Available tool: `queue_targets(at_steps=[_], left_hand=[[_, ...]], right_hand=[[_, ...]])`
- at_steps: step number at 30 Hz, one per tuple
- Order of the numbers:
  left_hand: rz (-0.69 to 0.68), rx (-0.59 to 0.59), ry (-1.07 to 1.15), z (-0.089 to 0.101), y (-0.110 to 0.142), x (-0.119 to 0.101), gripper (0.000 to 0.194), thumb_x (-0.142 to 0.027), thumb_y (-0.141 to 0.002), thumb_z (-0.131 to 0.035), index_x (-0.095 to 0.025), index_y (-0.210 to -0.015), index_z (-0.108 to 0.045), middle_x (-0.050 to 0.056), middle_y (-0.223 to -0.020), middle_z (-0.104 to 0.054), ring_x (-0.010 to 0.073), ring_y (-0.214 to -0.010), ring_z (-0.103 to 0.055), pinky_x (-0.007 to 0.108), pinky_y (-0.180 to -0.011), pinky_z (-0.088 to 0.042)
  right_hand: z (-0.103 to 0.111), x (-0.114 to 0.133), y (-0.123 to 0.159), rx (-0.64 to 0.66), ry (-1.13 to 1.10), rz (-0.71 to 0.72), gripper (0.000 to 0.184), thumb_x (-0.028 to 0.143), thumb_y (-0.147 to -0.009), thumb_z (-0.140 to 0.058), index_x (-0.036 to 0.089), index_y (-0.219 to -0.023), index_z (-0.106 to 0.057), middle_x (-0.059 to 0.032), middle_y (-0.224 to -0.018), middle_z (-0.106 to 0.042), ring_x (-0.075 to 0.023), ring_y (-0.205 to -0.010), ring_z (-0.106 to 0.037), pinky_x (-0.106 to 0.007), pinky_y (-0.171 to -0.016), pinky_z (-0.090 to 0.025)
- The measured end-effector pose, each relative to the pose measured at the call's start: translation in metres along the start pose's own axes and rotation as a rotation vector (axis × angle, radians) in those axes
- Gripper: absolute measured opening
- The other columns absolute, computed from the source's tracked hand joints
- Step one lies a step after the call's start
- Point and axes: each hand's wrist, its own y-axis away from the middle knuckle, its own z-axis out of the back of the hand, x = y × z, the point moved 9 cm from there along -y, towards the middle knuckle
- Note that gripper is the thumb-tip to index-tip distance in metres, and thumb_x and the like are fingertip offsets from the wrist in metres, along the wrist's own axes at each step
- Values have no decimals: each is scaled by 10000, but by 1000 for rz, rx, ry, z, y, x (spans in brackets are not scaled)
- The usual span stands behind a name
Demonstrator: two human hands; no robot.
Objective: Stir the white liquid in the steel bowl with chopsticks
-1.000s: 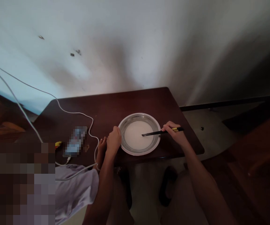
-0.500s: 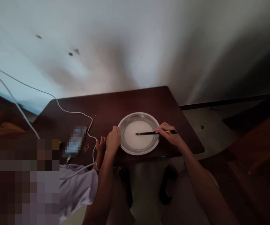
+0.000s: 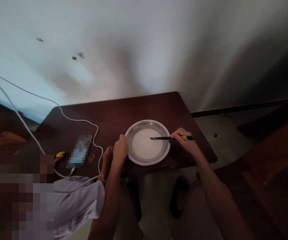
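A round metal basin (image 3: 147, 162) stands near the front edge of the dark table, with a milky white liquid (image 3: 146, 146) in its bottom. My left hand (image 3: 121, 148) is closed on the basin's left rim. In my right hand (image 3: 183, 140), at the basin's right side, is a pair of black chopsticks (image 3: 162, 138) with gold bands near the back end. They lie nearly level across the right rim, their tips over or at the surface of the liquid; I cannot tell how deep they reach.
Another person's hand (image 3: 107, 154) rests on the table (image 3: 114, 111) just left of my left wrist. A phone (image 3: 80, 151) on a white cable (image 3: 84, 120) lies farther left, beside a small yellow and red item (image 3: 59, 155). The wall (image 3: 144, 50) borders the table's far side.
My right hand has moved a little to the right and up, drawing the chopsticks' tips from the middle of the liquid toward its upper right. My left hand stays on the rim.
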Motion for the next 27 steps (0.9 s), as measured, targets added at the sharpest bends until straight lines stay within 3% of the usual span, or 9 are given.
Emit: queue_targets(at_steps=[2, 7, 12, 18, 23, 27], left_hand=[[5, 4, 2, 0, 0, 0, 357, -329, -929, -167, -175, -1012, -479, 142, -850, -659, 272, -825, -641, 312, -636, -420], [9, -4, 3, 0, -1, 0, 366, -332, -930, -162, -179, -1006, -485, 141, -855, -658, 282, -830, -639, 322, -638, -423], [8, -1, 13, -1, -1, 2, 360, -335, -930, -173, -175, -1011, -486, 142, -844, -656, 277, -816, -640, 319, -641, -424], [5, -7, 24, -2, -1, 1, 356, -336, -928, -170, -177, -996, -482, 148, -842, -657, 296, -823, -639, 323, -617, -414], [-2, -14, 25, -1, -1, 1, 346, -340, -927, -172, -186, -982, -478, 141, -832, -658, 307, -819, -640, 322, -600, -405], [6, -12, 27, -1, -2, 2, 340, -333, -928, -175, -189, -980, -478, 138, -842, -658, 295, -831, -640, 316, -610, -408]], right_hand=[[3, -2, 0, -18, -26, -26, 260, 296, -857, -483, 222, -656, -630, -16, -682, -647, -175, -713, -582, -324, -713, -431], [-12, 5, 2, 117, -8, 16, 194, 277, -838, -515, 227, -702, -644, -12, -754, -672, -176, -780, -588, -316, -733, -428], [3, -1, 1, -15, -4, -24, 254, 291, -857, -488, 219, -659, -631, -16, -696, -652, -173, -723, -581, -322, -726, -424], [-11, 3, 0, 89, 27, 29, 199, 272, -842, -506, 240, -707, -649, -7, -769, -680, -180, -785, -591, -320, -744, -415], [4, -2, 0, -34, 7, -30, 262, 294, -861, -479, 220, -657, -625, -16, -692, -650, -172, -720, -580, -321, -725, -415], [-8, 3, 1, 72, -32, -7, 247, 276, -857, -482, 223, -664, -627, -14, -701, -659, -170, -726, -581, -316, -719, -418]])
